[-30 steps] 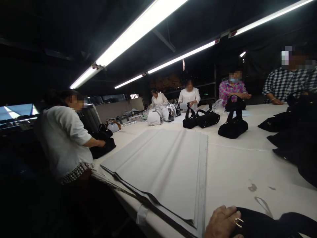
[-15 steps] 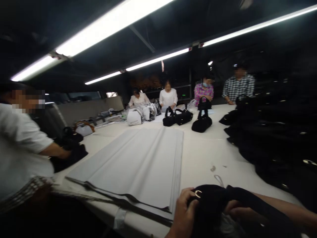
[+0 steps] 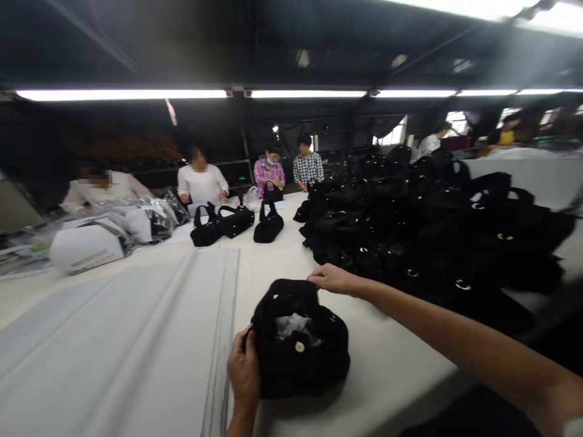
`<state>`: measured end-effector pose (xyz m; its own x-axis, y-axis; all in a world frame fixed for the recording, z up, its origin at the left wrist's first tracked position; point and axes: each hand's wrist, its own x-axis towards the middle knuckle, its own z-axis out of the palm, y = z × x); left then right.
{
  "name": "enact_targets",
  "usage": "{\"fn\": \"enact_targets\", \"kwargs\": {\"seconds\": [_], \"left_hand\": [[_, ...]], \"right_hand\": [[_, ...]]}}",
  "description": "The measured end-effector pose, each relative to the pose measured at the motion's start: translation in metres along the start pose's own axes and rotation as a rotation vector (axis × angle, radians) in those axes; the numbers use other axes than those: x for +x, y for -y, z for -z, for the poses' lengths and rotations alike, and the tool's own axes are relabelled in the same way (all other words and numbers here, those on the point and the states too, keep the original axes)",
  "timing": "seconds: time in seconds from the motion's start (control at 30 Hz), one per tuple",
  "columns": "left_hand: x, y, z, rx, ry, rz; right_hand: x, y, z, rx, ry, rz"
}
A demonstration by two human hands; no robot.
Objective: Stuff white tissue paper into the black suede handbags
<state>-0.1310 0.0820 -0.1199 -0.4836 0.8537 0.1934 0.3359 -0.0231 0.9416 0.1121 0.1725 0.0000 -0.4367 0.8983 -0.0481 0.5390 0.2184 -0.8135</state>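
Left hand (image 3: 243, 370) is clamped on the near rim of one black bag (image 3: 300, 364); right hand (image 3: 331, 279) rests on its far rim, can't tell if it's pinching. The bag sits by the table's (image 3: 396, 370) near edge, mouth held open, pale stuffing (image 3: 291, 328) inside. Any next move needs both rims spread. Three standing bags (image 3: 234, 221) toward the far edge, plus one uncountable pile (image 3: 432, 230).

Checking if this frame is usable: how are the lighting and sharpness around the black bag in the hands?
Head view: tube lights blow out to white glare under a near-black ceiling; head view: the black bag, gripped by the left hand, right hand at its far rim, is sharp, its folds lost in shadow; head view: wrapped goods at left are blurred.
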Motion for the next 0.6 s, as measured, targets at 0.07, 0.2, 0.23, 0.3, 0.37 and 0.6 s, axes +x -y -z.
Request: {"fn": "enact_targets", "kwargs": {"seconds": [0.07, 0.2, 0.23, 0.3, 0.37, 0.6], "left_hand": [[0.001, 0.009, 0.003, 0.072, 0.006, 0.040], [0.002, 0.018, 0.005, 0.210, 0.001, 0.030], [0.001, 0.019, 0.003, 0.234, -0.010, 0.022], [0.001, 0.021, 0.000, 0.266, -0.048, 0.009], [0.002, 0.023, -0.004, 0.284, -0.094, -0.002], [0.008, 0.031, -0.004, 0.321, -0.201, 0.007]], "right_hand": [[-0.007, -0.016, 0.001, 0.051, -0.021, -0.090], [-0.032, -0.033, -0.008, 0.254, 0.072, -0.083], [-0.038, -0.032, -0.011, 0.329, 0.130, -0.038], [-0.047, -0.026, -0.016, 0.398, 0.220, 0.039], [-0.051, -0.021, -0.023, 0.328, 0.197, 0.049], [-0.028, -0.042, -0.062, -0.084, -0.329, 0.087]]}}
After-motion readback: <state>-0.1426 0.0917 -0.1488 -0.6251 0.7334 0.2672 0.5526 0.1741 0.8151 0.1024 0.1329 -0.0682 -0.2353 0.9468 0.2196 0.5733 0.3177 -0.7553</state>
